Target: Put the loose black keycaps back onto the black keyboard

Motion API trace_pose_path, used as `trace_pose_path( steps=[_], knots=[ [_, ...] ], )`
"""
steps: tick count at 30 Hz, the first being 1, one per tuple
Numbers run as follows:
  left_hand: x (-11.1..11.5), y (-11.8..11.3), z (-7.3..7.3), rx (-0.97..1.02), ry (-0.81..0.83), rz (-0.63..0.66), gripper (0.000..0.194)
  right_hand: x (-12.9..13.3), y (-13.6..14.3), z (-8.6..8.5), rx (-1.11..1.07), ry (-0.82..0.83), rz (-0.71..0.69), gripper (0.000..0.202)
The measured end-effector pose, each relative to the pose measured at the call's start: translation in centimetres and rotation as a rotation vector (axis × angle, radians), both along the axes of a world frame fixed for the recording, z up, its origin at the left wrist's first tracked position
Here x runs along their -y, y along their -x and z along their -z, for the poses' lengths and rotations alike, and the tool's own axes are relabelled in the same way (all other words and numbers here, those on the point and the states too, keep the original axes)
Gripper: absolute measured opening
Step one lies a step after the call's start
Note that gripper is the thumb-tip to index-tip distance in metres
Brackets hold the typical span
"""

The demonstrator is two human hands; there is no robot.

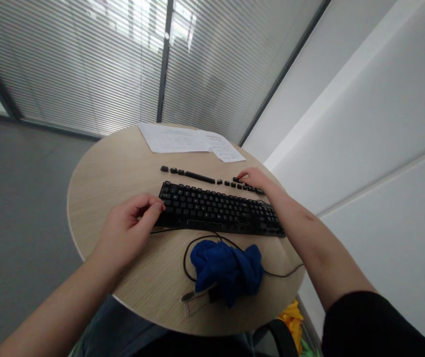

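A black keyboard lies on the round wooden table, with bare, keyless stretches along its near edge. My left hand is closed at the keyboard's left end, thumb and fingers pinching its edge. Beyond the keyboard runs a row of loose black keycaps, among them a long space bar. At the right part of this row, the fingertips of my right hand are pinched on a small keycap. Several more keycaps sit just below that hand, partly covered by it.
A crumpled blue cloth lies nearest me, with a black cable looping around it. Beside the cloth is a small clear-and-dark object I cannot identify. Printed papers lie at the table's far edge. A white wall stands close on the right.
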State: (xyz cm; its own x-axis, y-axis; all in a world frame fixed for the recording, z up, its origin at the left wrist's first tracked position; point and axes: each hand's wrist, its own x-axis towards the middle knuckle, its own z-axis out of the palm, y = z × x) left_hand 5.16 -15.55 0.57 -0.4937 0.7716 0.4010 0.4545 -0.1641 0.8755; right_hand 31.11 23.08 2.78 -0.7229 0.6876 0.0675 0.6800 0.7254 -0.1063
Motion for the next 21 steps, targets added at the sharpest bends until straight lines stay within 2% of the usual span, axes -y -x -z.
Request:
trace_pose_path(
  steps=[13, 17, 21],
  knots=[
    [-0.1, 0.2, 0.3, -0.010, 0.023, -0.003, 0.028, 0.8, 0.6, 0.2, -0.049, 0.013, -0.003, 0.021],
    [0.1, 0.3, 0.2, -0.020, 0.035, -0.002, 0.030, 1.5, 0.7, -1.0, -0.122, -0.038, 0.015, 0.025],
    [0.2, 0.2, -0.1, -0.003, 0.051, 0.006, 0.030, 3.6, -1.0, -3.1, -0.307, -0.105, 0.050, 0.026]
  ],
)
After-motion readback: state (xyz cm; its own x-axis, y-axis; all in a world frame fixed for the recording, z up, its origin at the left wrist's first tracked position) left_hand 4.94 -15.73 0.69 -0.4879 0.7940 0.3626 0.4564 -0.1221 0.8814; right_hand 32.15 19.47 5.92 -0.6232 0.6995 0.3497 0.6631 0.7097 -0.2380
